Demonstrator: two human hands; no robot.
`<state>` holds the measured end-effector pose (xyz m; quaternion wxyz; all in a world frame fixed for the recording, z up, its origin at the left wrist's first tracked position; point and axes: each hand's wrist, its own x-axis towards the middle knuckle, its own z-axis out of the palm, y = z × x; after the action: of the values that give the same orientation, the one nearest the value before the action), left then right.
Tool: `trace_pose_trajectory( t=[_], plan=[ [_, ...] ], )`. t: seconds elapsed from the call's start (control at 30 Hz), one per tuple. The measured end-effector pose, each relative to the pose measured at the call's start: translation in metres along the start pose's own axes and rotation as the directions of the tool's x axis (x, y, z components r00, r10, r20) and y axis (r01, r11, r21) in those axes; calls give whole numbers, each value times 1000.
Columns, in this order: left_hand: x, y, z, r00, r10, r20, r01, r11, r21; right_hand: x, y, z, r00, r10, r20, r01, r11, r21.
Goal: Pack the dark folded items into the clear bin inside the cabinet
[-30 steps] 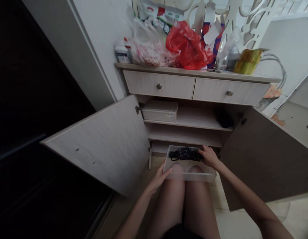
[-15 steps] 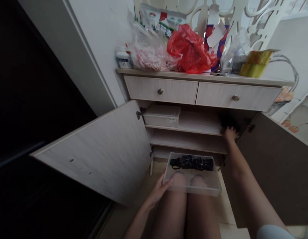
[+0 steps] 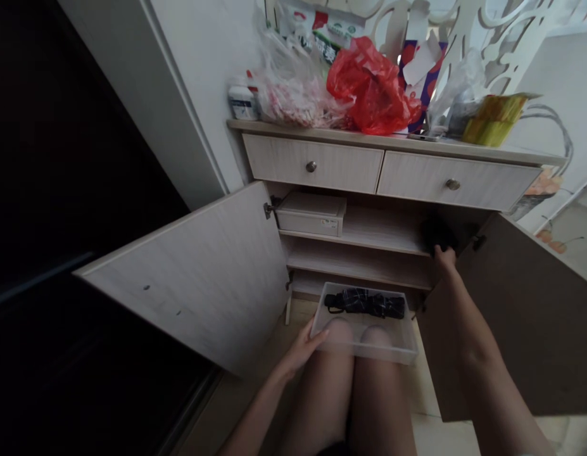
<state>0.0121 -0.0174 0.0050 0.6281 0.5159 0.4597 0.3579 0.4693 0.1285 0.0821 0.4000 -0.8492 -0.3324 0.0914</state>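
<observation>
A clear plastic box [image 3: 331, 358] rests on my knees. My left hand [image 3: 308, 342] is closed on its left rim, thumb over the edge. Inside the box, along its far side, lies a folded dark checked umbrella [image 3: 366, 303]. My right hand [image 3: 445, 258] reaches into the right end of the cabinet's upper shelf [image 3: 383, 233]. It is closed on a black item [image 3: 436, 233]; deep shadow hides what kind of thing this is, and most of my fingers are out of sight behind it.
The left cabinet door [image 3: 193, 278] and right door [image 3: 521, 323] stand swung out on either side. A white lidded box [image 3: 312, 214] sits at the upper shelf's left end. Plastic bags, a red one [image 3: 372, 88] among them, crowd the top [image 3: 331, 134] above two drawers.
My right hand's fingers, spread against the black item before, are now wrapped around it. The left hand still holds the plastic box. The view has shifted slightly.
</observation>
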Motion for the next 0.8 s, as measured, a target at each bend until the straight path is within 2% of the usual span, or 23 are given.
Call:
trace_pose_trajectory(
  t=[0.1,0.13,0.2,0.3,0.4,0.47,0.5,0.53,0.57,0.67,0.7,0.8],
  plan=[
    [1,3,1,1000,25,19,-25,1000,-7,-25,15,-11,989,-138,47,127,974,189],
    [1,4,2,999,29,21,-29,1000,-9,-37,22,-18,971,-224,83,193,940,283],
    [1,4,2,999,30,16,-30,1000,-3,-61,36,-36,895,-415,164,315,848,427],
    [1,2,1,1000,23,6,-23,999,26,-98,48,-69,718,-599,354,427,781,455],
    [2,-1,0,1000,29,6,-29,999,43,-134,46,-87,472,-666,578,508,741,439],
    [2,-2,0,999,39,6,-39,998,49,-155,42,-81,294,-688,664,594,676,436],
    [3,-2,1,999,43,7,-43,998,51,-164,41,-73,230,-688,688,645,637,422],
    [3,-2,2,999,45,10,-46,998,51,-172,41,-62,197,-684,702,699,600,389],
    [2,-1,2,999,44,16,-45,998,52,-180,42,-50,197,-677,709,752,569,333],
    [1,1,4,999,31,26,-33,997,64,-195,46,-16,293,-655,697,862,496,105],
    [0,2,4,999,29,24,-31,997,70,-195,47,-8,306,-653,692,880,471,55],
    [-1,3,4,999,29,16,-31,996,79,-176,38,1,272,-680,681,893,442,85]
  ],
)
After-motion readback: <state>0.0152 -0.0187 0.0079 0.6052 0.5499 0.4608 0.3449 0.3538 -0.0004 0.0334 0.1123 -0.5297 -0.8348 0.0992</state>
